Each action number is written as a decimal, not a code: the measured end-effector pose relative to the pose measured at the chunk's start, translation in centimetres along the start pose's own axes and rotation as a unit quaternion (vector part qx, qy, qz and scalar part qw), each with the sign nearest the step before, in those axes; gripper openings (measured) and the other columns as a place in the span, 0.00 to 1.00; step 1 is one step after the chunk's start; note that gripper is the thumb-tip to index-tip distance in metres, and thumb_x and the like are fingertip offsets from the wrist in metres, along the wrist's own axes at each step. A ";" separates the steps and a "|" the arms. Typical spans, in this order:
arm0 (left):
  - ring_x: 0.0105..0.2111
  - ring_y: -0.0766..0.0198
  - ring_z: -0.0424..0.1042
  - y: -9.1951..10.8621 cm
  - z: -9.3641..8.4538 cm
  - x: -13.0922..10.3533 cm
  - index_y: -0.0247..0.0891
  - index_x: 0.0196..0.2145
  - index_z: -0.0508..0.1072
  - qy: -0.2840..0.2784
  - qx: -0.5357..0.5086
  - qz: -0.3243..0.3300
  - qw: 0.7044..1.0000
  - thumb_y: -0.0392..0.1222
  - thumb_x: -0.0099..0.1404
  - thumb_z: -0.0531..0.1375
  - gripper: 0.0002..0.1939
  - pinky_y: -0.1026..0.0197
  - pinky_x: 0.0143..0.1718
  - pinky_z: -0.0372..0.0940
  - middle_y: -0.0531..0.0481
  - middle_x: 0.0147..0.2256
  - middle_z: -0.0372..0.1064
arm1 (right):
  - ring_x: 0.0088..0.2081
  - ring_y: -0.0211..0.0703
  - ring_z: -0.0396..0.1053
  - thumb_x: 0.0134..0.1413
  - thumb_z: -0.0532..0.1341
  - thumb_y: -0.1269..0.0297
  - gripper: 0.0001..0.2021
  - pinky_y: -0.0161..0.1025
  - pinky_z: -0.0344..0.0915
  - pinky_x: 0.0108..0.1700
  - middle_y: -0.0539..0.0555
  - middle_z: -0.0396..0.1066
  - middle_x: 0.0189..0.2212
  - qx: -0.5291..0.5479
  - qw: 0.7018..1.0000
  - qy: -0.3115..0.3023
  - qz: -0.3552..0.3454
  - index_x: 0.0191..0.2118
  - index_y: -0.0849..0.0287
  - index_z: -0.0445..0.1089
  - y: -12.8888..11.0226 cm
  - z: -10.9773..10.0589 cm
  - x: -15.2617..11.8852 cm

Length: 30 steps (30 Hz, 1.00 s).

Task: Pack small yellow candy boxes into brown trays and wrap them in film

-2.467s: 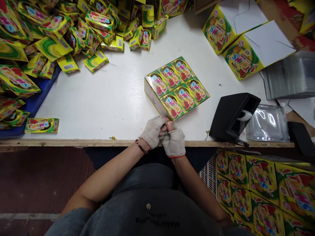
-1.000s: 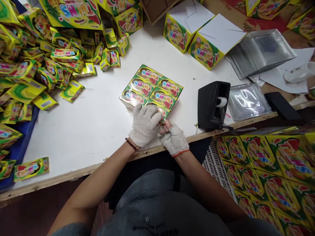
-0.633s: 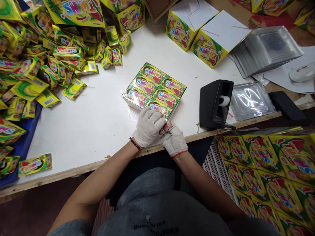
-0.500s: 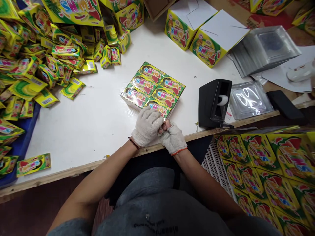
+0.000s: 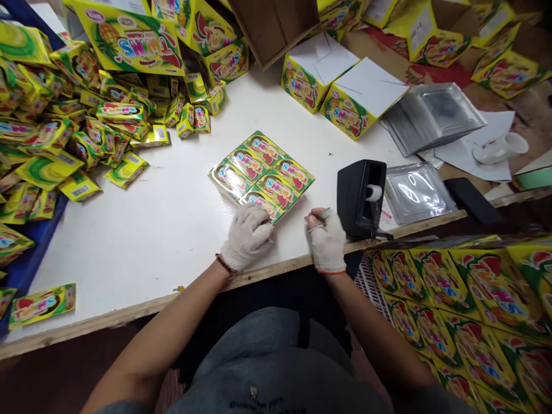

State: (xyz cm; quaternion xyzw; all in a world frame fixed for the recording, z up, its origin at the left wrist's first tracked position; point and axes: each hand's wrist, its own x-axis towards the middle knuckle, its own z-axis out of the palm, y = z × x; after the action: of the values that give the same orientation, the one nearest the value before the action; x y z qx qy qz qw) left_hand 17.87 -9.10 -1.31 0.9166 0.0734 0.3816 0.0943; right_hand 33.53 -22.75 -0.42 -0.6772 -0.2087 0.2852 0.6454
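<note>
A clear-wrapped pack of several green and yellow small boxes (image 5: 269,175) lies on the white tabletop. My left hand (image 5: 249,234), in a white glove with bare fingertips, is closed round the pack's near corner. To the right, apart from the pack, my right hand (image 5: 325,238) is closed with thumb and finger pinched together; anything between them is too small to make out. A black tape dispenser (image 5: 360,198) stands just right of my right hand.
A heap of small boxes (image 5: 107,126) covers the left side. Two display boxes (image 5: 345,109), stacked clear plastic trays (image 5: 435,118) and a black phone-like slab (image 5: 472,201) are at the right. Packed boxes (image 5: 457,299) fill a crate below the table edge (image 5: 150,302).
My right hand has left the pack's corner and moved right, towards the tape dispenser. My left hand stays at the pack. The view has shifted slightly.
</note>
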 end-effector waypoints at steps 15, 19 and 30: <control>0.28 0.65 0.71 2.5 -1.2 -1.6 0.39 0.40 0.64 0.138 -0.384 -0.607 0.682 0.56 0.60 0.65 0.21 0.60 0.29 0.70 0.52 0.31 0.69 | 0.69 0.68 0.50 0.62 0.61 0.55 0.29 0.72 0.37 0.66 0.63 0.57 0.68 -0.535 0.605 -0.367 -0.461 0.67 0.52 0.61 -2.9 3.3 5.9; 0.26 0.65 0.71 2.5 -0.9 -1.2 0.39 0.39 0.61 0.137 -0.453 -0.622 0.625 0.55 0.55 0.69 0.25 0.61 0.28 0.69 0.54 0.28 0.68 | 0.69 0.70 0.48 0.62 0.60 0.55 0.29 0.73 0.35 0.67 0.63 0.57 0.68 -0.519 0.612 -0.381 -0.459 0.67 0.55 0.61 -3.0 3.5 5.5; 0.39 0.59 0.71 1.3 -1.7 -1.2 0.39 0.36 0.72 0.021 0.045 -0.058 0.997 0.40 0.68 0.56 0.06 0.55 0.40 0.66 0.44 0.39 0.73 | 0.65 0.65 0.59 0.55 0.62 0.62 0.28 0.63 0.47 0.70 0.67 0.64 0.63 -0.412 0.698 -0.353 -0.468 0.61 0.62 0.67 -2.1 4.5 4.8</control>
State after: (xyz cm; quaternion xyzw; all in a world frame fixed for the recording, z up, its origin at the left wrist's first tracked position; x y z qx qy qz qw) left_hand 15.97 -10.42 -0.65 0.9058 0.1455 0.3910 0.0737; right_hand 34.41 -16.05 1.09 -0.5402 -0.8078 0.0499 0.2308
